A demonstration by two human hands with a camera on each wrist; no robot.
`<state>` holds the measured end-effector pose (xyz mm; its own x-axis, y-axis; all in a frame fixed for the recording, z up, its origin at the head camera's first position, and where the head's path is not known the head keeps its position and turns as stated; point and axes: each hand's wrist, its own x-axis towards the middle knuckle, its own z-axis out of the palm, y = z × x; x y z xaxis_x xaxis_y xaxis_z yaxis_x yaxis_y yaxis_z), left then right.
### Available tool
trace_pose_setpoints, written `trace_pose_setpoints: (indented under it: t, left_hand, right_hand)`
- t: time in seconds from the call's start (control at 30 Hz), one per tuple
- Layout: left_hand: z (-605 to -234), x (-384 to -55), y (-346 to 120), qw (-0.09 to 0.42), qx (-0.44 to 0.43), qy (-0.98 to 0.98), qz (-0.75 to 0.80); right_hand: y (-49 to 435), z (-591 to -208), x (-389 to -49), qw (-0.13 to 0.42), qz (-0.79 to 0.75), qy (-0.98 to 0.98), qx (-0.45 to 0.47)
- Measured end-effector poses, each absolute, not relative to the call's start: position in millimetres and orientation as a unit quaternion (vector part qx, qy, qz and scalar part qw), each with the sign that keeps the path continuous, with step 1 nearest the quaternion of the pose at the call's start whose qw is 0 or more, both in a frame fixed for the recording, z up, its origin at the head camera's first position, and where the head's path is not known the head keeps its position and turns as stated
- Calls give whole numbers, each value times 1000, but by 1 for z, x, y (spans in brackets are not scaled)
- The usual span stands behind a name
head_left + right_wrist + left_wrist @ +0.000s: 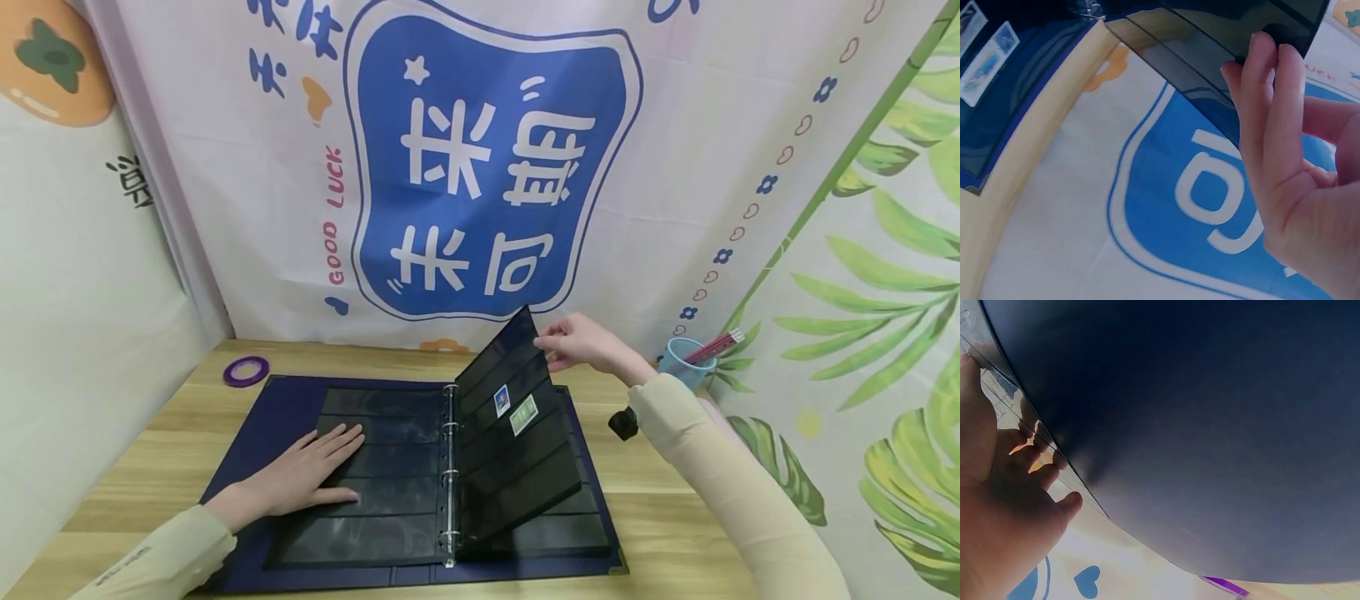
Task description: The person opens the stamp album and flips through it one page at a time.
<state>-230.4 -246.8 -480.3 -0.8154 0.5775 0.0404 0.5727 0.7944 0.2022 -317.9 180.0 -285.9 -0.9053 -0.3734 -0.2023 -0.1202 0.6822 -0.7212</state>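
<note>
The right hand (576, 343) pinches a raised black page (517, 471) near its far corner; the left hand (303, 477), fingers extended, rests on the left page (393, 462).

Head view: faces forward and down at the worktop (161, 433), farthest of the 3, covering the album (405, 462). Left wrist view: near; album fills most of the frame, left grip (303, 477) at the left edge. Right wrist view: near; faces past the right grip (585, 342) toward the sign (498, 196). Shared by head and right wrist views: raised page (517, 462), sign.
</note>
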Motion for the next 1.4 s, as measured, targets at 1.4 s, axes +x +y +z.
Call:
trace_pose_setpoints:
  t: [1.4]
  left_hand:
    - [-463, -235, -243, 55, 319, 939, 113]
  right_hand:
    - [128, -272, -337, 193, -433, 875, -97]
